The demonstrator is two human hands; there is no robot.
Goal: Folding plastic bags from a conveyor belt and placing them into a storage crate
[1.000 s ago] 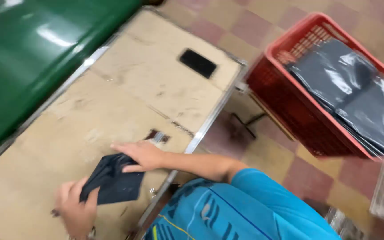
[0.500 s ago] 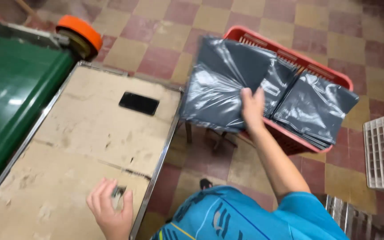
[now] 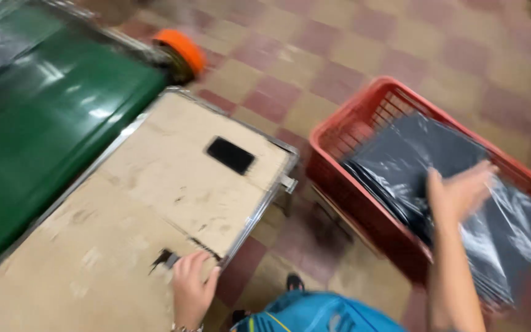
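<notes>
Right hand (image 3: 459, 193) lies flat and open on the stack of grey plastic bags (image 3: 437, 178) in the red crate (image 3: 364, 184), gripping nothing; left hand (image 3: 192, 289) rests open on the worktable's (image 3: 124, 246) edge; best to press bags flush, corners squared

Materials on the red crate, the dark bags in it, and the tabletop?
Red crate: looks like moulded plastic, matte, with slotted lattice walls. Dark bags under the right hand: thin plastic film, probably poly, glossy with creased highlights. Tabletop by the left hand: seemingly worn cardboard or fibreboard, dull tan, scuffed and torn, framed by a shiny metal edge.
</notes>
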